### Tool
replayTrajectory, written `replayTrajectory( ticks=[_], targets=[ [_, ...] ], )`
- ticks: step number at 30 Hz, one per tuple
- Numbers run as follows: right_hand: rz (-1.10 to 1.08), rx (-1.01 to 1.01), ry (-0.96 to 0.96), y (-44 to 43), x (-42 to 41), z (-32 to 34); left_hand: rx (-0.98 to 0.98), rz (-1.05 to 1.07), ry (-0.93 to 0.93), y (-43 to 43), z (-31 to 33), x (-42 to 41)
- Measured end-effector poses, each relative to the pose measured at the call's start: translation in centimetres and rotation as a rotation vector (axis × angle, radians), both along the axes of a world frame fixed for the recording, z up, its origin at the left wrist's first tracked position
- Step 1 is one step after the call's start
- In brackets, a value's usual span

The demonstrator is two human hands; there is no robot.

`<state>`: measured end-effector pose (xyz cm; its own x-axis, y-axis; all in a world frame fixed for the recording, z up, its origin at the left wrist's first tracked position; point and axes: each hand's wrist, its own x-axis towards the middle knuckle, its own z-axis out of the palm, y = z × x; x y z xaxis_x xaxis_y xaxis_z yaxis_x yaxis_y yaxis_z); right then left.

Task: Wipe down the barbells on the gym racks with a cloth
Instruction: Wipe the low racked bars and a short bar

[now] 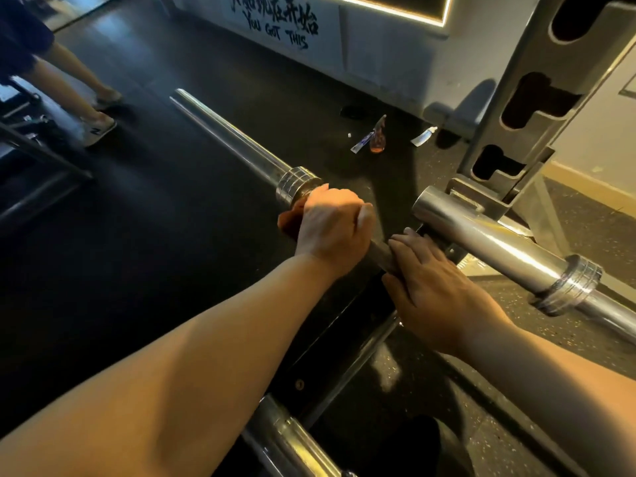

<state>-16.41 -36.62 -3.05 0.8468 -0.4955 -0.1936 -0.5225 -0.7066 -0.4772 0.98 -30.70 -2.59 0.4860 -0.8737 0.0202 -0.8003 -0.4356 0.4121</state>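
Head | 3 barbells (pixel 234 139) | 1 cloth (pixel 287 222) in left hand (pixel 332 228) | right hand (pixel 438 290) grips barbell

Black brush lettering (pixel 275 25) on a white wall panel (pixel 378 56) reads "YOU GOT THIS" beneath a line of Chinese characters ending "现在开始", its top cropped. A bystander's white shoe (pixel 101 127) bears an "N".

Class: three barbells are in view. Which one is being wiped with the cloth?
The middle barbell, reaching up-left: the left hand wraps an orange cloth round it beside its collar. The right barbell and bottom barbell have none.
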Motion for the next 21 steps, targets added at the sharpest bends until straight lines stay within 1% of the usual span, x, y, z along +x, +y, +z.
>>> replayTrajectory(
  ticks=[2,5,7,9,12,13,15,17,18,20,21],
  targets=[
    [-0.002,0.006,-0.004,0.0,0.0,0.0,-0.021,-0.128,0.011,1.0,-0.6,-0.1],
    [-0.007,0.023,-0.010,0.0,0.0,0.1,0.031,-0.289,-0.068,2.4,-1.3,2.0],
    [-0.011,0.023,-0.001,-0.1,0.0,0.2,0.093,-0.257,-0.076,1.9,-0.6,3.3],
    [-0.006,0.018,0.008,-0.1,0.1,0.1,0.105,-0.150,-0.037,0.9,-0.6,3.7],
    [-0.005,0.008,0.006,-0.1,0.1,-0.1,0.077,0.030,-0.037,-0.2,-1.5,2.4],
    [-0.005,0.011,0.003,-0.1,0.0,-0.2,0.048,0.023,-0.023,-0.2,-1.8,1.2],
    [0.006,0.018,-0.007,-0.2,-0.1,-0.4,-0.045,-0.128,-0.025,0.2,-1.9,-1.4],
    [0.016,0.025,-0.018,-0.1,-0.1,-0.4,-0.068,-0.287,-0.059,1.1,-1.8,-2.4],
    [0.011,0.029,-0.023,-0.1,-0.1,-0.4,-0.051,-0.332,-0.064,1.5,-1.7,-1.7],
    [-0.002,0.034,-0.027,-0.1,0.0,-0.2,-0.020,-0.341,-0.057,1.6,-1.7,0.6],
    [-0.009,0.033,-0.021,-0.1,0.0,-0.2,-0.003,-0.297,-0.045,1.4,-1.5,1.9]
  ],
)
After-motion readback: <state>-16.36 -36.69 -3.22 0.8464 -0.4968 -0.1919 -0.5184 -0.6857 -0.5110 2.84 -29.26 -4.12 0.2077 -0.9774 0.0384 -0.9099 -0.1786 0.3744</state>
